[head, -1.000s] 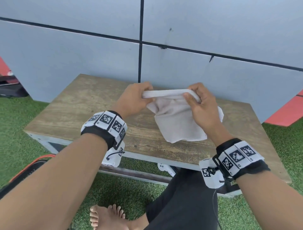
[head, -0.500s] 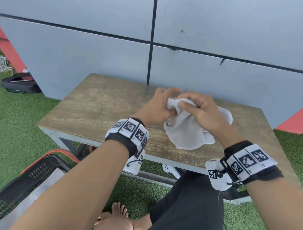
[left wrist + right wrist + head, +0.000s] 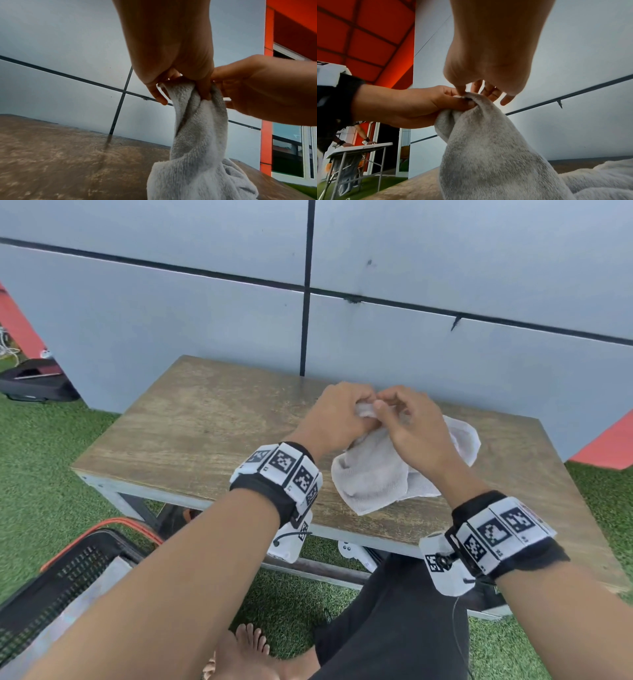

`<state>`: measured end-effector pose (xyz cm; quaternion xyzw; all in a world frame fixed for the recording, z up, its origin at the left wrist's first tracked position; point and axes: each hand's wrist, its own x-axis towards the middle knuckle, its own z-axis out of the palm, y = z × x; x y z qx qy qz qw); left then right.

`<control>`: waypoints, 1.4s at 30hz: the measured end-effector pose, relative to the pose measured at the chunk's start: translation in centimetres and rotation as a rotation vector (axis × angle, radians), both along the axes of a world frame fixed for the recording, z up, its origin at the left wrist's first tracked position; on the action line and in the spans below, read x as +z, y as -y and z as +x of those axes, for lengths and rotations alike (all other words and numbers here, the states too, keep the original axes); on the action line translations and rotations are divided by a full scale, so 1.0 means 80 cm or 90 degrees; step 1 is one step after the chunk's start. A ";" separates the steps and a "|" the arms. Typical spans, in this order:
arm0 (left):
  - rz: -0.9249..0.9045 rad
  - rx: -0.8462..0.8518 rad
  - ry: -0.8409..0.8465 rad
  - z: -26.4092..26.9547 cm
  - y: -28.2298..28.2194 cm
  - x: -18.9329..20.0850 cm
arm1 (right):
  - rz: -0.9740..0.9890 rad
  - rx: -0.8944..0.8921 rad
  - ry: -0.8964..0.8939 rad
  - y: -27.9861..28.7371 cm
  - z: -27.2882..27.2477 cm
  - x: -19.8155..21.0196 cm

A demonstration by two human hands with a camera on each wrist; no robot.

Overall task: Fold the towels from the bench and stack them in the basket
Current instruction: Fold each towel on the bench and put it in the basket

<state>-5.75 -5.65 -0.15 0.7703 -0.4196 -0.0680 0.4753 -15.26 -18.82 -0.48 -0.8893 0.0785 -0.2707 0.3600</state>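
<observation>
A light grey towel [image 3: 373,477] lies bunched on the right half of the wooden bench [image 3: 205,433], with its upper end lifted. My left hand [image 3: 359,412] pinches that gathered upper end from the left; in the left wrist view the towel [image 3: 197,135] hangs twisted from the left hand [image 3: 187,86]. My right hand [image 3: 385,407] meets it from the right, thumb and fingers pinching the same towel edge [image 3: 476,102]. The two hands touch. A black basket [image 3: 58,577] with an orange rim stands on the grass at lower left, with pale cloth [image 3: 89,590] inside.
A grey panelled wall [image 3: 445,354] runs right behind the bench. Green artificial grass [image 3: 41,474] surrounds it. My bare foot [image 3: 246,648] and dark trouser leg [image 3: 394,628] are below the bench's front edge. A black case [image 3: 34,381] lies at far left.
My hands, which held the towel's top edge stretched apart, have come together, so the two ends meet and the towel sags in a bunch on the bench.
</observation>
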 end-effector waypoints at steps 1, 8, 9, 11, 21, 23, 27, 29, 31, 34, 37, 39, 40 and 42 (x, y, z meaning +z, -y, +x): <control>0.003 0.011 0.006 0.001 -0.002 -0.002 | -0.004 -0.019 0.025 0.002 0.002 0.003; -0.019 0.059 0.019 0.010 -0.017 -0.006 | -0.003 0.054 -0.089 -0.001 0.001 0.005; -0.018 0.058 0.024 0.011 -0.018 -0.006 | -0.012 0.052 -0.096 -0.003 0.003 0.003; -0.010 0.069 0.033 0.014 -0.021 -0.011 | -0.027 0.059 -0.081 -0.007 0.004 0.005; -0.050 0.169 -0.081 0.040 -0.047 -0.019 | 0.116 -0.019 0.091 0.001 0.000 0.013; -0.069 0.168 -0.078 0.040 -0.046 -0.009 | 0.134 -0.068 0.028 0.006 0.006 0.004; -0.082 0.107 -0.068 0.033 -0.041 0.010 | 0.127 -0.045 0.043 -0.006 0.009 0.003; -0.080 0.048 -0.066 0.029 -0.037 0.015 | 0.073 0.023 0.032 -0.015 0.010 0.011; -0.084 0.015 -0.054 0.027 -0.035 0.017 | 0.042 0.090 -0.005 -0.020 0.015 0.020; -0.088 0.011 -0.025 0.030 -0.037 0.017 | 0.023 0.108 -0.061 -0.025 0.025 0.033; -0.077 0.001 -0.035 0.034 -0.041 0.014 | 0.002 0.097 -0.130 -0.023 0.032 0.037; -0.073 -0.006 -0.074 0.034 -0.042 0.011 | -0.020 0.102 -0.126 -0.020 0.035 0.036; -0.070 -0.009 -0.089 0.033 -0.042 0.010 | -0.026 0.109 -0.109 -0.020 0.035 0.037; -0.066 -0.009 -0.109 0.029 -0.044 0.008 | -0.036 0.110 -0.064 -0.020 0.030 0.037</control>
